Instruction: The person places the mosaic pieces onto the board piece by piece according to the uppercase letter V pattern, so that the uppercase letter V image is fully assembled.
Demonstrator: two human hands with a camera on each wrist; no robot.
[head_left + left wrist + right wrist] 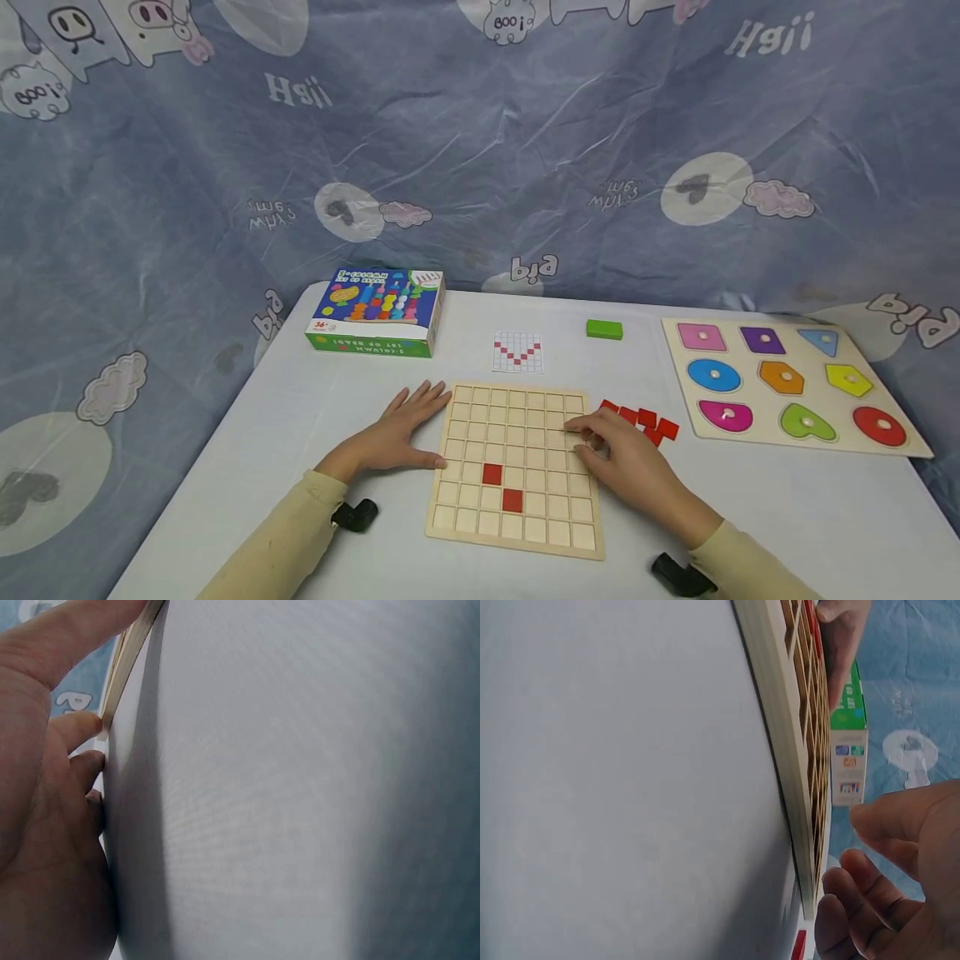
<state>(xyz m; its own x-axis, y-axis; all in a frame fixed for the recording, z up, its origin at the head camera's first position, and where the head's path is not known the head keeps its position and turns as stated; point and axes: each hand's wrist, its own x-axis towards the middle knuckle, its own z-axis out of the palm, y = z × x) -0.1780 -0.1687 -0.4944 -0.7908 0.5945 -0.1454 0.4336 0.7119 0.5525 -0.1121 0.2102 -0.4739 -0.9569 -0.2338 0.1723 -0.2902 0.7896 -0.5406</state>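
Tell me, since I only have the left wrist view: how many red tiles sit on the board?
Observer: Two: one tile touches corners, or nearly so, with another tile on the board.
Operator: Where are the loose ones?
Observer: The head view shows loose tiles off the board's right side.
Operator: Is the right hand holding one?
Observer: I see no tile between the fingers of the right hand, in the head view or the right wrist view.
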